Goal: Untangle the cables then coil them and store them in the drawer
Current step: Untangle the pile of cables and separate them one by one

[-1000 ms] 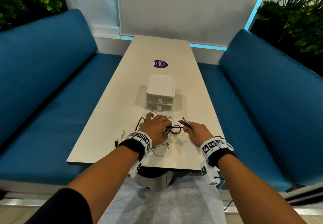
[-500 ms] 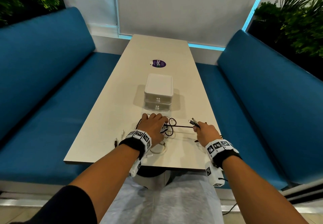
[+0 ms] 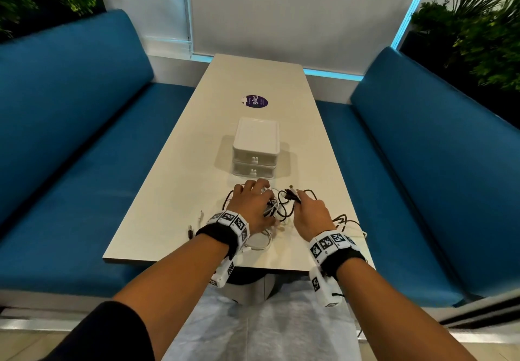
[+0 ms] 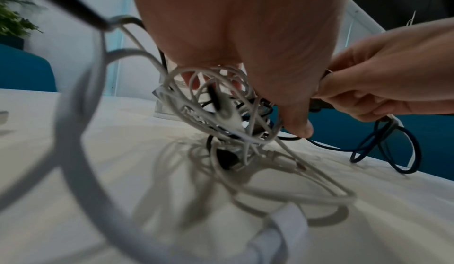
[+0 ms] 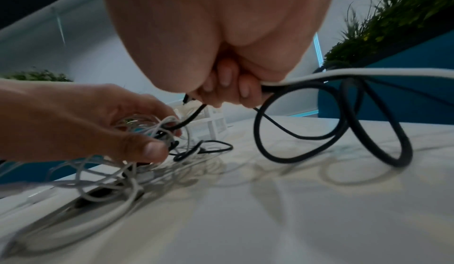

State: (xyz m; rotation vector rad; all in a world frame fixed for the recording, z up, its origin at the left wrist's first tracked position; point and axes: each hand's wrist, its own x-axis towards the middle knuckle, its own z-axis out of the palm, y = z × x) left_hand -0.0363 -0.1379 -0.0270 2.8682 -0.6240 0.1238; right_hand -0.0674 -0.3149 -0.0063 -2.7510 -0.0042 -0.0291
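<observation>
A tangle of thin white and black cables [image 3: 274,210] lies on the near end of the beige table [image 3: 174,191]. My left hand [image 3: 253,200] sits on top of it, fingers curled round the white bundle [image 4: 216,103]. Just right of it, my right hand [image 3: 302,203] grips a black cable [image 5: 331,132] near its plug, together with a white strand. The black cable runs from the right hand into the tangle [image 5: 152,130]. Its loose loops lie on the table to the right. Behind the hands stands the white two-drawer unit [image 3: 256,149], both drawers closed.
Loose plug ends [image 3: 191,231] lie left of my left wrist. More black loops [image 3: 346,220] trail by the table's right edge. A purple sticker [image 3: 254,101] lies beyond the drawers. Blue benches [image 3: 70,163] flank the table.
My right hand, which had pulled the black cable taut to the right, has come back toward the left hand, and the cable now hangs in slack loops. My left hand stays on the tangle.
</observation>
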